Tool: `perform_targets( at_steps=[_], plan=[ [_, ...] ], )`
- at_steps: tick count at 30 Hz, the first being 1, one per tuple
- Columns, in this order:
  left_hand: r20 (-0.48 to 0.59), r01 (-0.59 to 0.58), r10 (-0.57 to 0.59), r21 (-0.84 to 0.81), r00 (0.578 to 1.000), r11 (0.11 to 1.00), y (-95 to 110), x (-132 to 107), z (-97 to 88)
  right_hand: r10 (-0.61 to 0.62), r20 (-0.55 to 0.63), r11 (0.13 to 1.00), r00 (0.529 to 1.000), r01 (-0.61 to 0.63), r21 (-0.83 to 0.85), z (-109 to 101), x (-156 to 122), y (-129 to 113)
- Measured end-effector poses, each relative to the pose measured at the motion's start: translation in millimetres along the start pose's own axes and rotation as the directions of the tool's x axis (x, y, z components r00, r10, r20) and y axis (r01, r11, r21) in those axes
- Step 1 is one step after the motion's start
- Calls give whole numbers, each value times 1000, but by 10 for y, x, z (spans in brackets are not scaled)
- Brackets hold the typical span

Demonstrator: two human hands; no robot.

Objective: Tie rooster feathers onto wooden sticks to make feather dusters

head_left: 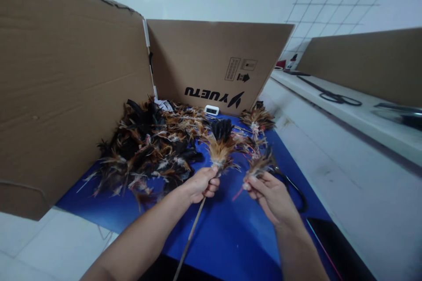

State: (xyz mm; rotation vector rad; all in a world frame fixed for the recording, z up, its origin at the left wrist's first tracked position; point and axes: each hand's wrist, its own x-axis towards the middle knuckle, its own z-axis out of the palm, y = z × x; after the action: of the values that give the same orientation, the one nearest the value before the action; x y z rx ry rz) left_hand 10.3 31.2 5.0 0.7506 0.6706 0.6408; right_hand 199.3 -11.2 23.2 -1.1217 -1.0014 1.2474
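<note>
Closed round a thin stick, my left hand (205,184) grips a feather duster (220,145) just below its head of brown and black feathers. The stick runs down toward the bottom edge of the view. To the right, my right hand (268,191) pinches a small bunch of feathers (262,162) at its base, where a pink strand hangs out. The two hands are apart, over the blue tabletop (227,228). A big pile of loose brown and black feathers (148,140) lies to the left.
Cardboard panels (211,52) stand at the back and left. A small white digital display (211,110) sits by the back panel. Scissors (293,189) with dark handles lie beside my right hand, and a black flat object (336,246) is at the right edge. Another feather bunch (259,118) lies back right.
</note>
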Motion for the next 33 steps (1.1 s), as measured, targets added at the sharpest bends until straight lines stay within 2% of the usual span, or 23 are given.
perform_targets(
  at_steps=[4, 8, 14, 21, 33],
  plan=[
    [56, 13, -16, 59, 998, 998, -72, -7, 56, 14, 41, 999, 999, -16, 50, 194, 39, 143],
    [112, 40, -50, 91, 992, 995, -117, -26, 111, 34, 2, 999, 999, -34, 38, 264, 50, 213],
    [54, 89, -96, 131, 994, 987, -121, -66, 177, 53, -8, 999, 999, -53, -1, 249, 58, 244],
    [-5, 121, -122, 152, 993, 981, -138, -49, 173, 64, -16, 998, 998, -65, -26, 259, 61, 294],
    [-15, 59, -58, 219, 998, 974, -163, -84, 194, 40, -60, 999, 997, -41, -16, 314, 47, 338]
  ],
)
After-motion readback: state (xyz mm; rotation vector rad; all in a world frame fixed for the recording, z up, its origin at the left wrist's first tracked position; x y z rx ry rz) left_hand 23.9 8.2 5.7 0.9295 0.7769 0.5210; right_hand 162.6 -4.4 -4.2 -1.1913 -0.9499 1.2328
